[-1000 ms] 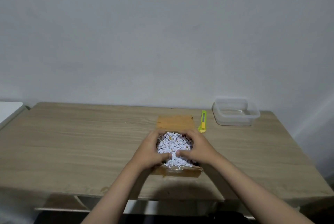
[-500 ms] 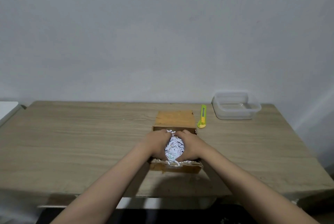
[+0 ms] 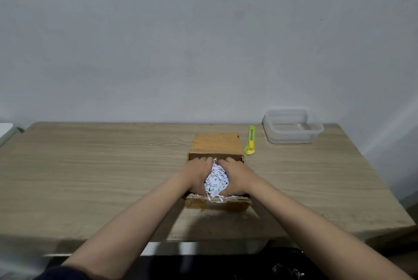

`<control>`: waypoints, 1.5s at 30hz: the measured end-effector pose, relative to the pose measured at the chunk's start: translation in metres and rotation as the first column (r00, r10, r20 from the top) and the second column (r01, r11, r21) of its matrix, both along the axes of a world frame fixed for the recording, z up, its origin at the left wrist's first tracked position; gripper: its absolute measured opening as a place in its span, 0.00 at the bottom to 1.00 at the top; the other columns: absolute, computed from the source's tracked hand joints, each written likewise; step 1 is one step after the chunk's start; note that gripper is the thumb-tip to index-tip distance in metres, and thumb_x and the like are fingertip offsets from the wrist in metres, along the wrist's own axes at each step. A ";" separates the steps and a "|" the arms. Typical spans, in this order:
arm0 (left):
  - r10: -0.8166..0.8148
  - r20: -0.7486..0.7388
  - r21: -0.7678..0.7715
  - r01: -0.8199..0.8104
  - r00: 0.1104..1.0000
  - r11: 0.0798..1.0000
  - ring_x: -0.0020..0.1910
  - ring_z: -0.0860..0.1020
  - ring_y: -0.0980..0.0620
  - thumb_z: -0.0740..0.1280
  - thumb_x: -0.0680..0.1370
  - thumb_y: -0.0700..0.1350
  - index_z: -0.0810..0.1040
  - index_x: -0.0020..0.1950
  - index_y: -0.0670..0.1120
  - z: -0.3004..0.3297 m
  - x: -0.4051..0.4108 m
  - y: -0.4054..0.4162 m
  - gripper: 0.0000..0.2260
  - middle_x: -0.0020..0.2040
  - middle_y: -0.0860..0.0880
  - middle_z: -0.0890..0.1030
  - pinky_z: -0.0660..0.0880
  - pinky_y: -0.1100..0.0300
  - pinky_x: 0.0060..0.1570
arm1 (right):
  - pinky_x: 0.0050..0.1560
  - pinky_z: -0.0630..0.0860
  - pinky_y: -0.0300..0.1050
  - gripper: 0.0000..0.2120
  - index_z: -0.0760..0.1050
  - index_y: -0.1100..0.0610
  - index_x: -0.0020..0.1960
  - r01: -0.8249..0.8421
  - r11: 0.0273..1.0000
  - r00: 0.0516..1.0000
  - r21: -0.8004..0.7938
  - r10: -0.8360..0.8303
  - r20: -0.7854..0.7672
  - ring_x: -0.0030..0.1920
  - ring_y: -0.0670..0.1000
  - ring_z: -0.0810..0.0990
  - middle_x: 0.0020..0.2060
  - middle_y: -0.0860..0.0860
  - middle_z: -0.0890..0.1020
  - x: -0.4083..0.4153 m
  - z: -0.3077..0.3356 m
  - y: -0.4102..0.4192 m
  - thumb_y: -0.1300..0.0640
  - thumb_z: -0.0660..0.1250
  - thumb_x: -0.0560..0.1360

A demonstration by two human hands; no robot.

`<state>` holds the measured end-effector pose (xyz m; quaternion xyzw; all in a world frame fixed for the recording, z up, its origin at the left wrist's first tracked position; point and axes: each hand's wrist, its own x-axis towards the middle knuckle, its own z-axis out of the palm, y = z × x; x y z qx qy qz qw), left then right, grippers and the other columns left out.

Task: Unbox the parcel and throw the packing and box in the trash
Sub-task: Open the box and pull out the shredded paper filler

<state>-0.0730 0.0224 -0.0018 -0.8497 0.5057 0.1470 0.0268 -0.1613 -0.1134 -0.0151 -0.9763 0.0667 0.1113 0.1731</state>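
The pale, matt wood-grain tabletop [image 3: 101,166] carries a rough brown cardboard box [image 3: 217,144] filled with crinkled white shredded paper [image 3: 216,181]. Beside it lie a glossy yellow-green plastic utility knife [image 3: 251,140] and a clear, smooth plastic container [image 3: 291,127].

Box [image 3: 216,144] brown cardboard; shredded paper [image 3: 216,181] white, flecked. Cutter [image 3: 251,141] lime-yellow. My table [image 3: 90,166] pale wood-grain.

Box [image 3: 216,144] contents perhaps under hands
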 end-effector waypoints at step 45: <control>0.011 -0.371 -0.605 -0.251 0.928 0.756 0.52 0.76 0.55 0.81 0.56 0.49 0.70 0.62 0.48 0.099 -0.025 -0.027 0.37 0.55 0.51 0.77 0.70 0.63 0.49 | 0.55 0.72 0.44 0.41 0.69 0.51 0.64 0.098 0.918 0.914 0.385 -0.236 0.330 0.55 0.51 0.75 0.55 0.51 0.74 -0.039 0.111 -0.052 0.59 0.80 0.54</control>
